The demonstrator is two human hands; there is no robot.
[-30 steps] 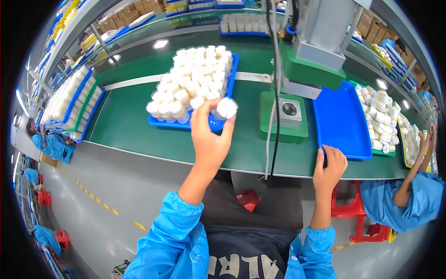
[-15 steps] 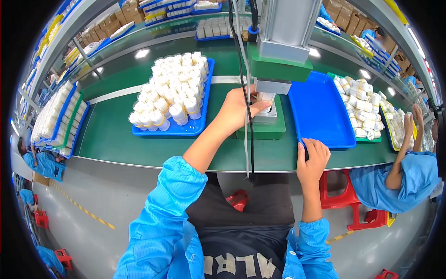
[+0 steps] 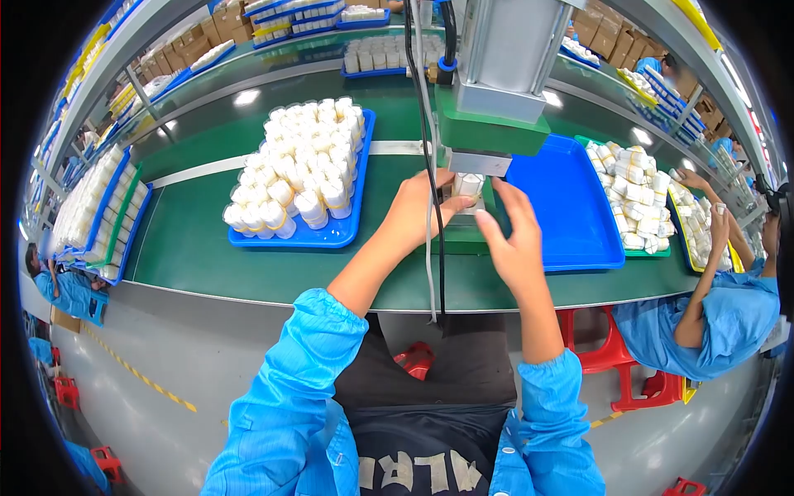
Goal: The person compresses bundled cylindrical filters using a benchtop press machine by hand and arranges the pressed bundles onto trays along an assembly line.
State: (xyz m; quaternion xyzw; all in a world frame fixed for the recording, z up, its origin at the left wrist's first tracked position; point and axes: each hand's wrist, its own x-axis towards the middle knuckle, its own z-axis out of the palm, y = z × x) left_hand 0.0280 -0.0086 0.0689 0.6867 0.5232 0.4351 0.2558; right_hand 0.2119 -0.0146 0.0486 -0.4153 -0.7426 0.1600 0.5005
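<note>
The left grip (image 3: 419, 211) pinches a white roll (image 3: 469, 185); the right grip (image 3: 518, 240), fingers parted, hovers just beside it, below the press (image 3: 494, 132).

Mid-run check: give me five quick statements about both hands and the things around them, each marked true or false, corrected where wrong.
1. The left hand touches a small white cylindrical piece beneath the grey-and-green metal press. True.
2. The right hand is clenched into a fist. False: it is open, fingers spread, near that piece.
3. A thin black cable passes in front of the left hand. True.
4. White pieces in the green plastic tray stand in neat rows. False: they lie jumbled.
5. The crowded rectangular blue plastic tray sits left of the press. True.
</note>
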